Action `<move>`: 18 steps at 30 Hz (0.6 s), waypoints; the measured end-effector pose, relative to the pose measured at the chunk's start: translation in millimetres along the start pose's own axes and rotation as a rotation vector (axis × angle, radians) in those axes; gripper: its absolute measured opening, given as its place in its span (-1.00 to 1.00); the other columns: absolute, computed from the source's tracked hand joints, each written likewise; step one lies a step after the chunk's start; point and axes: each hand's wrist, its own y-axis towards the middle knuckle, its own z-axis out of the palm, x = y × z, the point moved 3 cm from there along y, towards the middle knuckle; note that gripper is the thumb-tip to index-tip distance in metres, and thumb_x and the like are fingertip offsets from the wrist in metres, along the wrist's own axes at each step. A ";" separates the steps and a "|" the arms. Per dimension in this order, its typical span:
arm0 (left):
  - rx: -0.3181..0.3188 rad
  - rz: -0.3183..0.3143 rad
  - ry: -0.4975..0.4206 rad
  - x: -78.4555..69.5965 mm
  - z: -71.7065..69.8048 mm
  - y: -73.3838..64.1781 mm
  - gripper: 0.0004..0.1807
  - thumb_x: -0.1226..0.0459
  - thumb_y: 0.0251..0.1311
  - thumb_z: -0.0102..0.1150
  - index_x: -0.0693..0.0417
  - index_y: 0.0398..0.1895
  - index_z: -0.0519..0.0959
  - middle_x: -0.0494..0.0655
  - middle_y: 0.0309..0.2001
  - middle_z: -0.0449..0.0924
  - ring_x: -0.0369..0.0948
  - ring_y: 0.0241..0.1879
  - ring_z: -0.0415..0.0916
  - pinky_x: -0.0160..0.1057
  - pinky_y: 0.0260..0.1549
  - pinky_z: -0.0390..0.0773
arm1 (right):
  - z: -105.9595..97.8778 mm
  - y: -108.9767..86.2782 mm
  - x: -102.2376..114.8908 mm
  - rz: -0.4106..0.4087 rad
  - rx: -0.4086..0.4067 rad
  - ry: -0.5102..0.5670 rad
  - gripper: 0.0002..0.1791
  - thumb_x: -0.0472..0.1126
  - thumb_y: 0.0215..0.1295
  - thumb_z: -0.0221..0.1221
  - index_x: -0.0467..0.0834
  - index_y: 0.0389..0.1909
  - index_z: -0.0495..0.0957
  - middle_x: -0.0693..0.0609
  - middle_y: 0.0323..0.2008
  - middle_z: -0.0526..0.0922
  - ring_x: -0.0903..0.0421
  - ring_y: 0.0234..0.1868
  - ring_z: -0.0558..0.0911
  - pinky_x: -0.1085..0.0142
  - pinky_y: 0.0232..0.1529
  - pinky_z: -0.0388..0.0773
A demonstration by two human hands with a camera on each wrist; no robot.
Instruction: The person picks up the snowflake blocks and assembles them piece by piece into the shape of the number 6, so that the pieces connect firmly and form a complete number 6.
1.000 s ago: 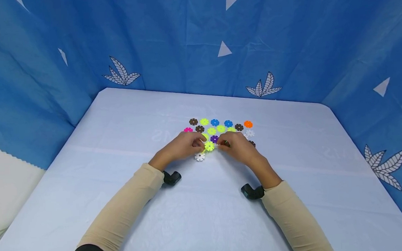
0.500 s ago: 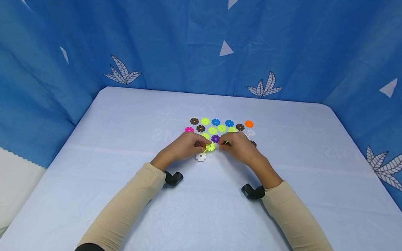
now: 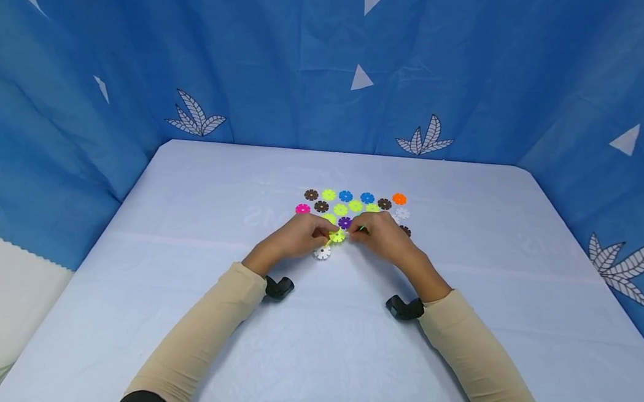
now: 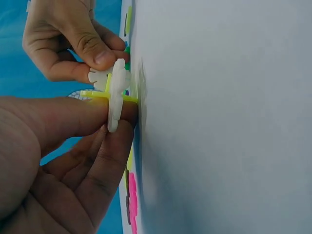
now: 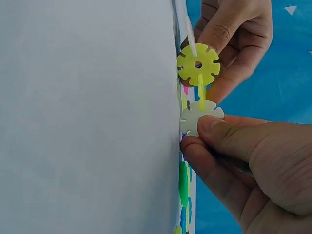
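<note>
My left hand (image 3: 302, 234) pinches a small chain of interlocking snowflake discs between thumb and fingers. In the left wrist view, a white disc (image 4: 116, 95) stands edge-on at those fingertips, crossed by a yellow disc (image 4: 87, 93). Facing my right hand (image 3: 382, 237), a notched yellow disc (image 5: 187, 63) with a centre hole shows in the right wrist view. A second yellow disc (image 5: 202, 90), seen edge-on, links it to a white disc (image 5: 190, 119), which my right thumb and fingers pinch. The chain is held just above the white table (image 3: 330, 336).
Loose discs lie flat beyond the hands, among them a purple one (image 3: 345, 223), a pink one (image 3: 303, 209), a blue one (image 3: 367, 197) and an orange one (image 3: 399, 199). A blue curtain (image 3: 292, 73) hangs behind the table. Each wrist wears a black camera.
My left fingertips have shifted slightly right and closed in on the yellow disc of the chain. The right hand stays almost still, and the loose discs keep their places.
</note>
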 end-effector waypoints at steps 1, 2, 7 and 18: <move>0.003 -0.003 0.000 0.0 0.0 -0.4 -0.64 0.46 0.34 0.21 0.18 0.19 0.64 -0.07 -0.13 0.67 -0.20 -0.22 0.54 -0.30 -0.18 0.58 | 0.2 -0.1 0.2 0.008 -0.001 0.002 -0.94 -0.37 0.25 0.38 -0.18 -0.29 0.76 0.01 -0.31 0.73 0.09 -0.30 0.63 0.26 -0.19 0.64; 0.004 -0.006 0.004 0.0 0.1 -0.7 -0.64 0.45 0.35 0.21 0.17 0.19 0.63 -0.06 -0.10 0.67 -0.19 -0.19 0.55 -0.28 -0.14 0.58 | 0.3 -0.3 0.3 0.015 -0.001 0.002 -0.93 -0.37 0.26 0.37 -0.17 -0.27 0.76 0.01 -0.30 0.73 0.09 -0.29 0.63 0.27 -0.18 0.64; -0.004 -0.015 0.035 1.4 -0.4 -1.1 -0.64 0.43 0.35 0.20 0.17 0.20 0.61 -0.01 0.05 0.64 -0.18 -0.09 0.55 -0.22 -0.04 0.57 | 0.0 -0.5 0.1 0.049 0.006 -0.009 -0.85 -0.37 0.28 0.36 -0.18 -0.14 0.74 -0.01 -0.22 0.72 0.07 -0.20 0.64 0.22 -0.10 0.64; -0.020 -0.061 0.015 4.1 0.0 -1.9 -0.67 0.37 0.34 0.24 0.16 0.16 0.61 -0.02 0.04 0.64 -0.21 -0.25 0.56 -0.24 -0.14 0.58 | -15.4 -6.1 -16.6 0.238 0.071 -0.211 -0.64 -0.23 0.27 0.41 -0.14 0.09 0.69 -0.18 0.10 0.61 -0.13 0.10 0.57 -0.06 0.11 0.54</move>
